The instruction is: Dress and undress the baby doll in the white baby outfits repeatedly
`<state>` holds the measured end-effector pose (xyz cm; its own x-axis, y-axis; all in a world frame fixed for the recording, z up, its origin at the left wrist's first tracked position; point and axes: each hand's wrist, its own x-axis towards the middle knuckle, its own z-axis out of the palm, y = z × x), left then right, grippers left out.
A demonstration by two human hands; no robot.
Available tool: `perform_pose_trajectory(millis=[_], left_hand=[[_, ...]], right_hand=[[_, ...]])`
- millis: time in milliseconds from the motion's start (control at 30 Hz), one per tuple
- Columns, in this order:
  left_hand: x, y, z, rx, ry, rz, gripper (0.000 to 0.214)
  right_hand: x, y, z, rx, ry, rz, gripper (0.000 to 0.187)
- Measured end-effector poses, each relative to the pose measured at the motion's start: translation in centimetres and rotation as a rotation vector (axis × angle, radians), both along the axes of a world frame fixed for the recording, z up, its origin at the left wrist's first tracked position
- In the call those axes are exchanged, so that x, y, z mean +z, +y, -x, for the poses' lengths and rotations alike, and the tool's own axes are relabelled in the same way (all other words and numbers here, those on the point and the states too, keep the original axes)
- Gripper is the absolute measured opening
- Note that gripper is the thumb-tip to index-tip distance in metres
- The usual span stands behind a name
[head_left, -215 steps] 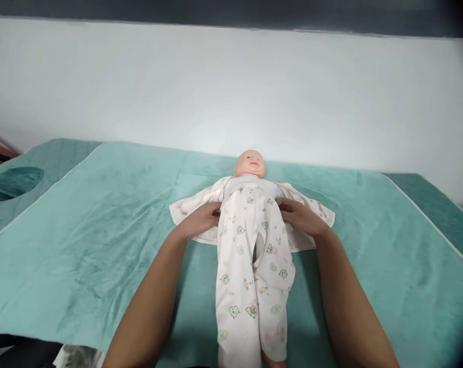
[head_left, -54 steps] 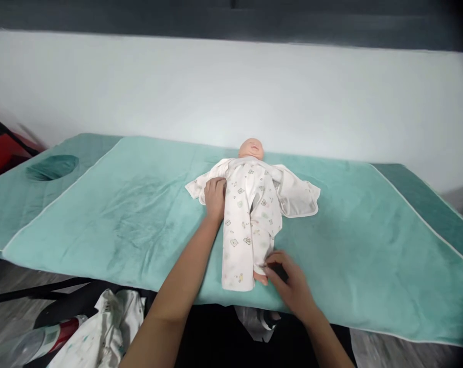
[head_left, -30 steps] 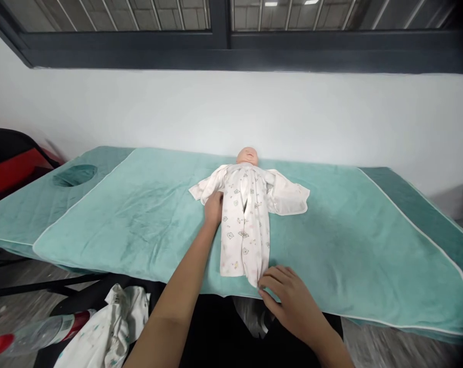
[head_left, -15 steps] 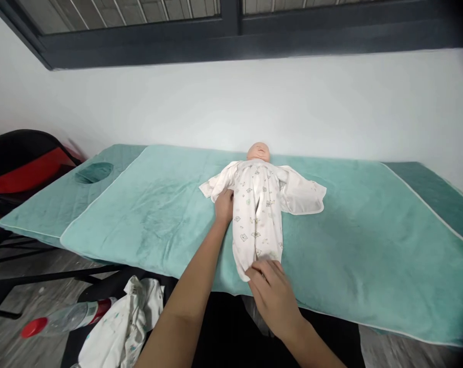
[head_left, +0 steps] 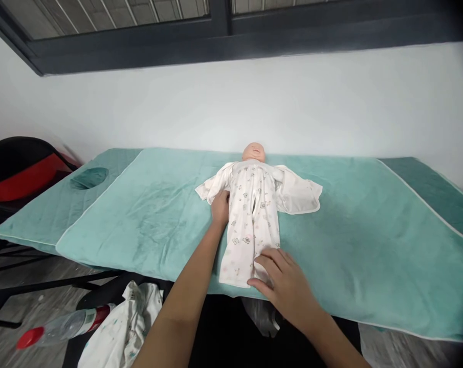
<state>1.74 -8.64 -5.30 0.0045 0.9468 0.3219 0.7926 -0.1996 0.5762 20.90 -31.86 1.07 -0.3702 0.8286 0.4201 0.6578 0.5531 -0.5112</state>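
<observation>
A baby doll (head_left: pixel 254 152) lies on its back on the green bed cover, head toward the wall. White printed baby trousers (head_left: pixel 250 214) lie over its front, from the chest down to the bed's near edge. Beneath them, a white baby shirt (head_left: pixel 298 194) has its sleeves spread to both sides. My left hand (head_left: pixel 220 207) rests at the left side of the trousers; its fingertips are hidden by the cloth. Over the lower right trouser leg is my right hand (head_left: pixel 283 283), with thumb and fingers apart, touching the fabric near the hem.
The bed (head_left: pixel 158 209) with a face hole (head_left: pixel 89 178) stretches along the wall under a window. At lower left are a crumpled white printed cloth (head_left: pixel 119 327) and a plastic bottle with a red cap (head_left: pixel 64 327). A red and black chair (head_left: pixel 24 174) stands left.
My right hand has loosened from the trouser hem, its thumb now apart from its fingers. The trouser legs lie flatter and wider at the bottom. My left hand stays at the doll's side.
</observation>
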Motion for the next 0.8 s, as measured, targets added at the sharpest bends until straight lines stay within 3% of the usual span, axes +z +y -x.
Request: perform_pose_trajectory(millis=[100,200,267,467,567,667,800], left_hand=[[0.1,0.0,-0.1,0.007,0.006,0.001,0.018],[0.2,0.0,-0.1,0.009,0.022,0.002,0.016],[0.2,-0.1,-0.1,0.004,0.041,-0.003,0.016],[0.4,-0.2,-0.1,-0.004,0.064,-0.014,0.015],[0.5,-0.2,-0.1,-0.004,0.067,-0.014,0.016],[0.4,-0.2,0.0,-0.007,0.07,-0.017,0.017],[0.2,-0.2,0.0,-0.017,0.069,-0.033,0.017]], right_hand=[[-0.7,0.0,-1.0,-0.055,-0.15,0.079,0.034],[-1.6,-1.1,-1.1,-0.102,-0.171,0.138,0.017],[-1.9,-2.0,-1.1,-0.111,-0.123,0.124,0.017],[-0.8,-2.4,-1.4,0.132,-0.147,0.157,0.02],[0.4,-1.0,-2.5,0.211,-0.187,0.225,0.011],[2.0,1.1,-4.0,0.258,-0.061,0.244,0.014],[3.5,5.7,-4.8,0.162,0.132,0.146,0.015]])
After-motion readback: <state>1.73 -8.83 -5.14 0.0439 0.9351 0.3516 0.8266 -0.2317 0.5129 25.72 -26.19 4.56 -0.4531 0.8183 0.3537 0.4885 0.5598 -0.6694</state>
